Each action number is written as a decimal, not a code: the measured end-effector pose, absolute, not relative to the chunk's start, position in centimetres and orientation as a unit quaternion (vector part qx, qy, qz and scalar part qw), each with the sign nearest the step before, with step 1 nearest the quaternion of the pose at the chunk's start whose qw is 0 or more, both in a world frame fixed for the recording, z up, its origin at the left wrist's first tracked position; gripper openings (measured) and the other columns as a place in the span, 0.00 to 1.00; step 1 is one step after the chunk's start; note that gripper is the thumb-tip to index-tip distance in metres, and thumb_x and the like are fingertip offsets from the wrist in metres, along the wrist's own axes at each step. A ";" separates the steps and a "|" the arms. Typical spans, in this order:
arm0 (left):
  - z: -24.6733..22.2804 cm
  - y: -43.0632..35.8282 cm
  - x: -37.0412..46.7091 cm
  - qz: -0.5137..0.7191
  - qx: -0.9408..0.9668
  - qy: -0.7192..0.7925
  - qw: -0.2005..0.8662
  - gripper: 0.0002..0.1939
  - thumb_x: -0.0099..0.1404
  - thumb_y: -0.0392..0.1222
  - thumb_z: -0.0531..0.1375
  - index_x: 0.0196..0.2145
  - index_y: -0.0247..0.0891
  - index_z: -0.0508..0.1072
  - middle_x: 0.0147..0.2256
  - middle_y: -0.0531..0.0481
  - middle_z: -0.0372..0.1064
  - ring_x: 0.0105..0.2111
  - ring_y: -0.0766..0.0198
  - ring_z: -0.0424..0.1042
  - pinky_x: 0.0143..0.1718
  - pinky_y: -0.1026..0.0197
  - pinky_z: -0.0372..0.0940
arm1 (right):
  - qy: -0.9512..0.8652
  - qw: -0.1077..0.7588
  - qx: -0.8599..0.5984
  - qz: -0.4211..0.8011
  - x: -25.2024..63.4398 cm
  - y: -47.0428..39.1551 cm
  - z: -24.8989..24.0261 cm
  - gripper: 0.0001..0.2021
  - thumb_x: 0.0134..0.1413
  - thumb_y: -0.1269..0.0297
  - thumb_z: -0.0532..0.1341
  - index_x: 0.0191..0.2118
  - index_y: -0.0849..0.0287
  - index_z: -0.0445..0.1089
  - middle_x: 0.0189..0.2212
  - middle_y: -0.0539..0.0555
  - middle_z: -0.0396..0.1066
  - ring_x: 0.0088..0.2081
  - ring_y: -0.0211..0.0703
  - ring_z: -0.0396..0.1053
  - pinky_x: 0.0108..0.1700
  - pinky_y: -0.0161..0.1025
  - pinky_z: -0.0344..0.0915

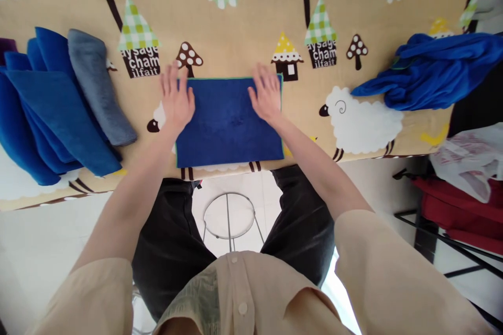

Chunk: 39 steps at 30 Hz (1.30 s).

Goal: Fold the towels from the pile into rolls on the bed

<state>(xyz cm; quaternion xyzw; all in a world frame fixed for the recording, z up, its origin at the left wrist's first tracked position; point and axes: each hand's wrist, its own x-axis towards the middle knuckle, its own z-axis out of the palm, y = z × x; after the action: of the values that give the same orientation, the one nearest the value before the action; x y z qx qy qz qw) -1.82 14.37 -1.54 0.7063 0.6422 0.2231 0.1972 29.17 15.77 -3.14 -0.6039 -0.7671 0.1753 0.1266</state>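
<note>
Blue cloth (230, 125), flat on bench (243, 31); your left hand (176, 99), open, at ten o'clock; right hand (267, 95), open, at two.

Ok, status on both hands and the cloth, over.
Left hand and right hand open, at far corners. Flat blue cloth between them. Folded cloths left, crumpled blue cloth right, both apart from it.

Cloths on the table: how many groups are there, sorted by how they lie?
Flat blue cloth, between the left hand and right hand: 1
Pile of folded cloths, on the left: 1
Bunched-up blue heap, on the right: 1
Total: 3 groups. The pile and the heap overlap too much to count cloth by cloth.
</note>
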 end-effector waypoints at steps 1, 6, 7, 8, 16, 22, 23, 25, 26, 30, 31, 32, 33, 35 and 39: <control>-2.0 14.0 -1.5 0.196 0.735 0.610 0.222 0.32 0.79 0.53 0.47 0.73 0.33 0.55 0.77 0.45 0.39 0.77 0.61 0.30 0.76 0.43 0.26 | -0.789 0.108 -0.572 0.194 28.7 15.3 -3.4 0.33 0.75 0.46 0.40 0.75 0.56 0.53 0.77 0.59 0.49 0.78 0.55 0.41 0.78 0.64 0.34; -4.2 13.5 -2.2 0.162 0.734 0.606 0.260 0.41 0.76 0.65 0.44 0.74 0.34 0.55 0.77 0.46 0.43 0.78 0.57 0.29 0.77 0.44 0.30 | -0.769 0.080 -0.598 0.211 31.5 14.8 -4.6 0.35 0.75 0.44 0.42 0.78 0.55 0.47 0.79 0.56 0.42 0.79 0.54 0.34 0.78 0.64 0.29; -4.4 13.5 -2.3 0.173 0.723 0.613 0.268 0.39 0.76 0.64 0.46 0.74 0.38 0.56 0.77 0.47 0.43 0.78 0.56 0.28 0.78 0.43 0.30 | -0.748 0.086 -0.627 0.199 32.3 14.9 -4.6 0.35 0.75 0.44 0.41 0.79 0.56 0.45 0.79 0.57 0.41 0.79 0.54 0.33 0.77 0.65 0.29; -4.4 13.6 -2.3 0.183 0.714 0.619 0.272 0.37 0.76 0.62 0.48 0.74 0.41 0.57 0.77 0.48 0.42 0.78 0.56 0.28 0.78 0.42 0.30 | -0.731 0.090 -0.651 0.186 32.8 14.9 -4.6 0.35 0.76 0.44 0.40 0.79 0.57 0.43 0.79 0.58 0.40 0.79 0.55 0.32 0.77 0.67 0.28; -4.0 9.1 4.7 0.144 0.798 0.524 0.262 0.36 0.78 0.52 0.46 0.76 0.29 0.51 0.77 0.40 0.37 0.78 0.55 0.30 0.78 0.43 0.26 | -0.817 0.066 -0.530 0.215 24.1 9.6 -3.2 0.34 0.76 0.49 0.40 0.79 0.57 0.43 0.79 0.53 0.40 0.80 0.49 0.32 0.79 0.59 0.25; -4.6 5.2 2.9 0.164 0.757 0.580 0.254 0.34 0.78 0.52 0.43 0.76 0.37 0.54 0.77 0.43 0.40 0.78 0.54 0.35 0.78 0.42 0.28 | -0.745 0.081 -0.623 0.225 28.2 7.2 -3.3 0.36 0.76 0.49 0.40 0.79 0.64 0.43 0.79 0.61 0.39 0.79 0.52 0.33 0.78 0.63 0.27; -4.5 4.8 2.2 0.169 0.740 0.603 0.245 0.34 0.78 0.52 0.43 0.76 0.37 0.54 0.77 0.43 0.39 0.78 0.54 0.35 0.77 0.42 0.28 | -0.724 0.085 -0.650 0.214 29.2 7.1 -3.1 0.36 0.76 0.49 0.39 0.79 0.65 0.42 0.79 0.62 0.38 0.79 0.52 0.32 0.78 0.64 0.27; -4.2 4.0 1.2 0.174 0.709 0.644 0.227 0.35 0.78 0.52 0.43 0.76 0.35 0.53 0.77 0.42 0.37 0.78 0.52 0.33 0.77 0.41 0.28 | -0.703 0.084 -0.679 0.196 29.7 6.4 -2.5 0.36 0.76 0.48 0.39 0.79 0.64 0.41 0.79 0.62 0.37 0.80 0.53 0.31 0.77 0.67 0.27; -4.1 3.4 1.1 0.174 0.704 0.652 0.222 0.35 0.78 0.52 0.43 0.76 0.34 0.52 0.77 0.41 0.35 0.78 0.52 0.31 0.77 0.41 0.28 | -0.708 0.077 -0.674 0.193 29.2 5.7 -2.3 0.36 0.76 0.48 0.40 0.79 0.62 0.41 0.79 0.61 0.37 0.80 0.54 0.30 0.77 0.67 0.27; -3.7 0.3 1.3 0.126 0.776 0.564 0.252 0.34 0.78 0.50 0.44 0.76 0.36 0.53 0.77 0.45 0.38 0.78 0.54 0.32 0.78 0.42 0.29 | -0.801 0.029 -0.549 0.237 26.4 1.4 -2.2 0.34 0.75 0.50 0.45 0.79 0.56 0.44 0.79 0.56 0.40 0.79 0.50 0.33 0.79 0.61 0.31; -3.6 -0.7 1.2 0.110 0.784 0.556 0.253 0.34 0.78 0.50 0.44 0.76 0.38 0.53 0.77 0.46 0.38 0.78 0.54 0.33 0.78 0.42 0.29 | -0.812 0.021 -0.528 0.247 26.3 0.2 -2.3 0.33 0.75 0.52 0.45 0.79 0.56 0.44 0.79 0.56 0.41 0.79 0.49 0.34 0.79 0.60 0.32; -3.5 -1.7 0.8 0.095 0.781 0.566 0.247 0.33 0.78 0.50 0.44 0.77 0.40 0.53 0.77 0.47 0.38 0.78 0.55 0.33 0.78 0.42 0.29 | -0.814 0.017 -0.525 0.249 26.7 -1.0 -2.3 0.33 0.75 0.53 0.45 0.79 0.56 0.45 0.79 0.56 0.41 0.79 0.49 0.35 0.79 0.60 0.33; -3.3 -2.8 0.2 0.081 0.767 0.590 0.237 0.34 0.78 0.50 0.44 0.77 0.40 0.52 0.77 0.47 0.37 0.78 0.55 0.33 0.78 0.42 0.30 | -0.808 0.014 -0.537 0.244 27.5 -2.1 -2.2 0.32 0.75 0.54 0.45 0.79 0.56 0.46 0.79 0.56 0.40 0.79 0.49 0.35 0.79 0.60 0.33; -2.6 -4.8 -1.2 0.050 0.722 0.656 0.214 0.35 0.78 0.51 0.43 0.78 0.38 0.49 0.78 0.45 0.35 0.78 0.54 0.33 0.77 0.42 0.30 | -0.778 0.006 -0.588 0.222 29.9 -3.7 -1.8 0.31 0.76 0.55 0.44 0.78 0.56 0.47 0.79 0.56 0.38 0.79 0.49 0.34 0.78 0.61 0.33; -0.5 -7.4 -4.0 -0.039 0.575 0.794 0.195 0.37 0.78 0.48 0.40 0.77 0.26 0.45 0.77 0.31 0.33 0.78 0.44 0.34 0.75 0.36 0.38 | -0.652 -0.055 -0.719 0.235 34.6 -4.2 0.3 0.31 0.75 0.59 0.48 0.78 0.59 0.47 0.79 0.61 0.36 0.79 0.54 0.33 0.77 0.64 0.36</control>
<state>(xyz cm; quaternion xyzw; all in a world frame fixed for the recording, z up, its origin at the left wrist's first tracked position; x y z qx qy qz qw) -4.04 -7.36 -0.55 0.5747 0.7938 -0.0390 0.1950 34.59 -4.21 0.28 -0.7188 -0.6521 0.2346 -0.0553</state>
